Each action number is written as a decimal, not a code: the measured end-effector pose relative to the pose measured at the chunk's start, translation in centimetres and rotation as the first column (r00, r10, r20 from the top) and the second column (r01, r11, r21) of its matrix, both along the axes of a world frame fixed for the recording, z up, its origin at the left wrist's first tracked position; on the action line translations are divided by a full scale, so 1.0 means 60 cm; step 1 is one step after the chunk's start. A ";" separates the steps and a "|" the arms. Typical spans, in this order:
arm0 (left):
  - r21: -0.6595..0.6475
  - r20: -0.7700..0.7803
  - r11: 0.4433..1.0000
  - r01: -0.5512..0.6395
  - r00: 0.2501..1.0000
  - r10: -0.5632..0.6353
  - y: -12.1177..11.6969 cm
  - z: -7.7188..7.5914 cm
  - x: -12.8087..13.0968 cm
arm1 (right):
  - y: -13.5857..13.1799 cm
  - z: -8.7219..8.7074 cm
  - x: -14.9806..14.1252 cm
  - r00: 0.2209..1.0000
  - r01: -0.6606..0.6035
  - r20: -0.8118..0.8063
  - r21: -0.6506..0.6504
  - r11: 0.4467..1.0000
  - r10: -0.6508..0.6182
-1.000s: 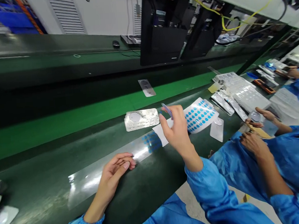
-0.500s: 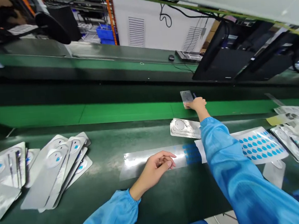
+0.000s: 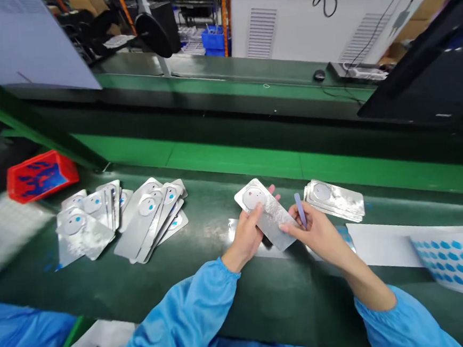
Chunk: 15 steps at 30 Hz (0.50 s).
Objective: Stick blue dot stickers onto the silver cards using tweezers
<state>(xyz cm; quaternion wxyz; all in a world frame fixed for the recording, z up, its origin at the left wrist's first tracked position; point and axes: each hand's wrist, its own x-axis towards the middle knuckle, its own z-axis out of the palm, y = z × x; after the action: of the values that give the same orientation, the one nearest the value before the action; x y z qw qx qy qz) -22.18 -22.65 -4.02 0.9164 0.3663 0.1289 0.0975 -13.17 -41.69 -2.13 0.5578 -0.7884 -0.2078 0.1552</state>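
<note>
Head view. A flat rectangular silver foil pouch with a round raised disc near one end is held above the dark green table, just left of the small stack of like silver pouches. The left hand pinches the disc end, thumb on top and fingers beneath; the right hand steadies the opposite corner while its fingers are closed on a slim lilac stick tool, held upright. The pouch appears light, thin and fairly stiff across its length, with a slick foil face likely to slip and crease; the edges and corners look the safest places to hold, clear of the disc. The pouch's underside and the left fingertips are hidden. Left of the stack lies a fanned heap of similar pouches with blue dots; a white sheet of blue round stickers is cut off by the right edge.
</note>
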 end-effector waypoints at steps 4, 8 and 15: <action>0.041 -0.021 0.998 0.057 0.998 -0.057 0.007 0.011 -0.006 | -0.033 0.012 -0.021 0.961 0.214 0.163 0.069 0.974 -0.223; 0.029 -0.012 0.958 0.284 0.959 -0.284 0.008 0.009 -0.011 | -0.062 0.024 0.001 0.879 0.323 0.291 0.220 0.920 -0.378; -0.106 -0.059 0.866 0.488 0.866 -0.496 -0.009 0.004 -0.019 | -0.044 0.001 -0.023 0.985 0.170 -0.045 0.436 0.884 -0.167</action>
<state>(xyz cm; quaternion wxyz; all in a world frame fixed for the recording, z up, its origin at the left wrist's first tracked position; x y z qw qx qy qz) -23.32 -23.16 -3.78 0.9198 0.3503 0.0739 -0.1607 -14.57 -44.35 -2.05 0.7327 -0.6574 -0.1664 0.0581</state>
